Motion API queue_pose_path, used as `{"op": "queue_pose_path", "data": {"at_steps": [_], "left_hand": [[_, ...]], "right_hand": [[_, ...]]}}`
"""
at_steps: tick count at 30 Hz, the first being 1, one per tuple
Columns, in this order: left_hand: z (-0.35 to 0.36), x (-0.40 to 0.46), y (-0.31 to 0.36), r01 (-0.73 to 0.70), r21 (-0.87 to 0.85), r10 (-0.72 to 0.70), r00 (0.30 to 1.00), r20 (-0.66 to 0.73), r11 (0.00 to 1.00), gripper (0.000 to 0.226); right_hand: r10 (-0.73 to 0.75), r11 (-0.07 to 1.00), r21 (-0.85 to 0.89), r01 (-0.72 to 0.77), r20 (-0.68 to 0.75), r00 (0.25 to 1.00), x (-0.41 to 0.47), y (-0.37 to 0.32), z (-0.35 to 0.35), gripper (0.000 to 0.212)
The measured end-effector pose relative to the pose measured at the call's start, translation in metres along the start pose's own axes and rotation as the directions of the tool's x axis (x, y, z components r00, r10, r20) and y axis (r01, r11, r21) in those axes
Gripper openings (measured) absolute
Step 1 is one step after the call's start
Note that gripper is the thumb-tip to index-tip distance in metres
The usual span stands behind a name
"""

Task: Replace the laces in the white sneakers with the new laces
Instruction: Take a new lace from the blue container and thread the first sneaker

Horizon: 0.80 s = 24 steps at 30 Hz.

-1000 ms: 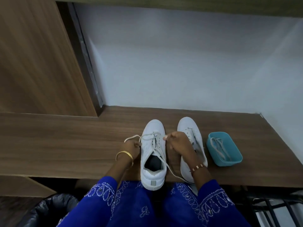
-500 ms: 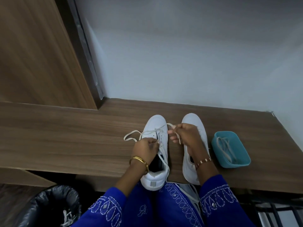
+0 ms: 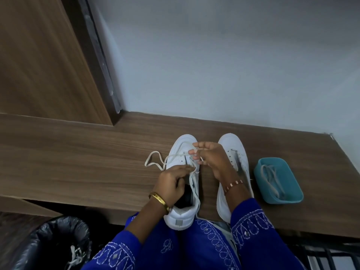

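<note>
Head view shows your left hand (image 3: 172, 184) and right hand (image 3: 209, 158) each pinching the lace (image 3: 155, 164) over the left sneaker (image 3: 180, 152), which runs near-to-far between them.

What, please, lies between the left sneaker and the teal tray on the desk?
In the head view, the right sneaker, partly under the right hand, lies between the left sneaker and the teal tray.

one view only, from the head, wide-angle, looking forward and steeply down. it sits close above the desk (image 3: 78, 156), whose near edge crosses the lower frame. the wall (image 3: 214, 65) fills the top, the person's lap the bottom, the hands near the middle.
</note>
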State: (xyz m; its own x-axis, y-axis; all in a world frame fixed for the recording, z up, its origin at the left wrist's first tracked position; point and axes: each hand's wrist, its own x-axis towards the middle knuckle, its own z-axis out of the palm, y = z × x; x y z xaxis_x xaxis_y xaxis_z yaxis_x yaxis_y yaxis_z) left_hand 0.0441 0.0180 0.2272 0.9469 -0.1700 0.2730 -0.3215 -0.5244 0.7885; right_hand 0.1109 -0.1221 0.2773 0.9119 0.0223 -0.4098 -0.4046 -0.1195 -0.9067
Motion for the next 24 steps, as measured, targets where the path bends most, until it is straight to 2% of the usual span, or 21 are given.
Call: {"op": "queue_pose_path", "data": {"at_steps": [3, 7, 11, 14, 17, 20, 24], "left_hand": [[0.004, 0.003, 0.0, 0.05, 0.049, -0.05, 0.999, -0.012, 0.998, 0.045], [0.007, 0.002, 0.0, 0.183, 0.077, -0.179, 0.982, -0.055, 0.98, 0.042], [0.009, 0.003, -0.004, 0.225, 0.159, -0.227, 0.974, -0.007, 0.961, 0.046], [0.009, 0.006, -0.007, 0.253, 0.219, -0.266, 0.964, 0.031, 0.942, 0.036], [0.007, 0.012, -0.011, 0.31, 0.257, -0.324, 0.946, 0.013, 0.916, 0.02], [0.007, 0.017, -0.01, 0.29, 0.285, -0.301, 0.954, -0.006, 0.914, 0.011], [0.004, 0.014, -0.011, 0.246, 0.271, -0.242, 0.969, -0.047, 0.931, 0.032]], "right_hand": [[-0.06, 0.998, -0.001, 0.06, -0.047, 0.997, 0.004, 0.001, 0.003, 0.012], [-0.186, 0.979, -0.106, 0.176, -0.095, 0.978, 0.011, 0.004, 0.011, 0.009], [-0.237, 0.964, -0.153, 0.22, -0.107, 0.966, 0.017, 0.008, 0.017, 0.01], [-0.253, 0.954, -0.196, 0.229, -0.109, 0.961, 0.018, 0.008, 0.02, 0.008], [-0.228, 0.961, -0.186, 0.206, -0.107, 0.968, 0.02, 0.008, 0.021, 0.006], [-0.237, 0.957, -0.194, 0.216, -0.093, 0.967, 0.023, 0.008, 0.023, 0.011], [-0.287, 0.927, -0.27, 0.26, -0.063, 0.956, 0.028, 0.007, 0.029, 0.018]]}}
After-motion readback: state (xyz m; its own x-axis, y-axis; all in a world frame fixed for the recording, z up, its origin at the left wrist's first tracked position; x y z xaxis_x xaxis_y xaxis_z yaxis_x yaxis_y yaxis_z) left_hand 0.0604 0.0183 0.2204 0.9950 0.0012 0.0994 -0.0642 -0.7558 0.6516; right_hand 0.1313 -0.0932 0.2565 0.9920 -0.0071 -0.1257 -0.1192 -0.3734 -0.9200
